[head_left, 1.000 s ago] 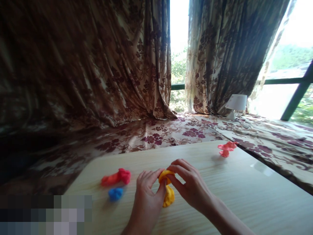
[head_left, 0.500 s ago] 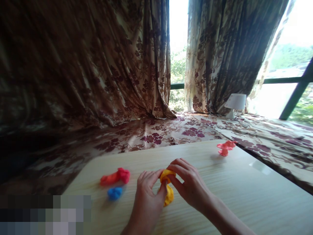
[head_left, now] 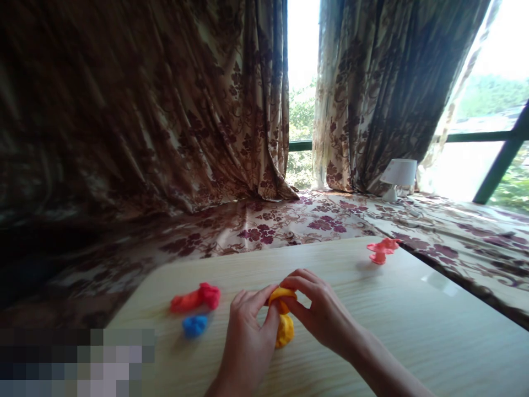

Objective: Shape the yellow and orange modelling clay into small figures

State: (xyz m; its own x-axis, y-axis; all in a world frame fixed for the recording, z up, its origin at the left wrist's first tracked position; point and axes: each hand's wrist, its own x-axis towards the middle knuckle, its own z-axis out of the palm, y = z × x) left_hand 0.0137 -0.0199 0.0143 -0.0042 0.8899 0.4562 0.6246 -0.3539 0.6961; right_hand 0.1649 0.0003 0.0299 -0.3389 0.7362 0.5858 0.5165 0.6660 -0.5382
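Observation:
Between my two hands is a piece of yellow modelling clay (head_left: 282, 295), curved like a shallow bowl or ring. My left hand (head_left: 252, 328) pinches its left side with thumb and fingers. From the other side my right hand (head_left: 318, 300) grips it, fingers over the top and thumb at the front. Just below it a second yellow clay lump (head_left: 285, 332) shows, partly covered by my left hand; whether the two are joined I cannot tell. Left of my hands lie a blue clay lump (head_left: 195, 326) and a red-orange clay piece (head_left: 195, 298) with a pinkish-red end.
A coral-pink clay shape (head_left: 382, 251) with a foot and flared top stands near the far right corner of the pale wooden table (head_left: 397, 331). Beyond the table, a small white lamp (head_left: 399, 173) stands on floral cloth (head_left: 260, 220) beneath patterned curtains (head_left: 231, 99).
Both hands keep hold of the yellow clay in nearly the same place. Its upper piece tilts slightly between frames as the fingers shift. The other clay pieces stay put.

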